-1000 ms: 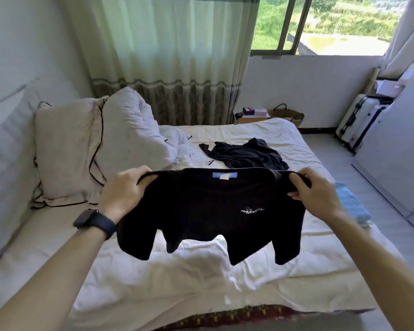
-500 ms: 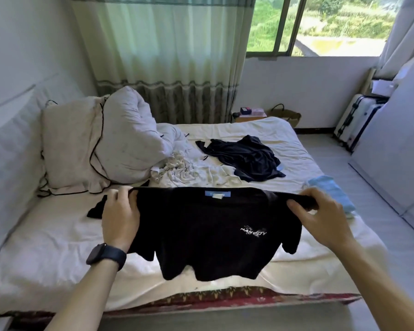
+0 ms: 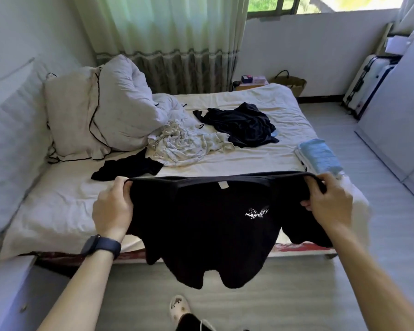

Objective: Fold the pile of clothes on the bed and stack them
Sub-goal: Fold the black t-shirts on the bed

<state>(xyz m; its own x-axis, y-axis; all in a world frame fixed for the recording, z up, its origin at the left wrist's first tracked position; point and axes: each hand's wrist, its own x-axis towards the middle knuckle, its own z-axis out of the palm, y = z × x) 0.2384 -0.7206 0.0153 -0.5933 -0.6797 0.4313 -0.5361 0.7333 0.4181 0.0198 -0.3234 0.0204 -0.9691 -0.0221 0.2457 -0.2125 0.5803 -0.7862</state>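
- While the person stands at the foot of the bed [image 3: 58, 201], one foot in a white slipper [image 3: 179, 306] shows on the floor at 6 o'clock.
- A dark watch [image 3: 101, 247] sits on the left wrist at 7 o'clock.
- The left grip [image 3: 112, 206] pinches one shoulder of the black T-shirt [image 3: 201, 225], with its fingers curled round the cloth.
- The right grip [image 3: 328, 204] pinches the other shoulder the same way.
- The black T-shirt hangs in the air between both grips, over the near edge of the bed. A small white print shows on it.
- Past the left grip, at 10 o'clock, a small black cloth [image 3: 127, 168] lies flat on the bed.
- At 2 o'clock a folded blue pile [image 3: 320, 156] sits by the right edge of the bed.
- In the middle of the bed a crumpled white garment [image 3: 184, 144] touches a crumpled dark garment [image 3: 242, 125] at 1 o'clock.
- Two pillows [image 3: 120, 103] lean at 11 o'clock.
- Far back, a curtain [image 3: 172, 32] hangs at 12 o'clock and a suitcase [image 3: 368, 82] stands at 2 o'clock.
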